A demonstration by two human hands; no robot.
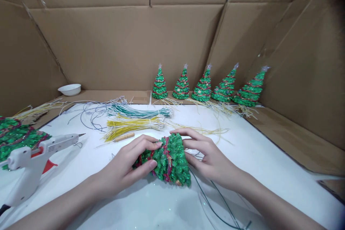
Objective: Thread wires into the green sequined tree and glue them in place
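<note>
A green glittery Christmas tree ornament (172,160) with red garlands lies on its side above the white table, its base toward the right. My left hand (140,156) is closed around the narrower part, thumb and fingers pressing its side. Curled at the open base end is my right hand (202,151), fingertips on the rim and thumb near the underside; what lies inside its fingers is partly hidden. Thin wires (198,155) show behind these fingers. Dark green wires (212,201) run from the base down to the table's front.
A white glue gun (32,165) stands at left beside more green trees (18,136). Bundles of green wire (140,110) and yellow wire (132,125), and a wooden-handled awl (124,137), lie ahead. Several finished-looking trees (202,86) line the back; a white bowl (70,89) sits back left.
</note>
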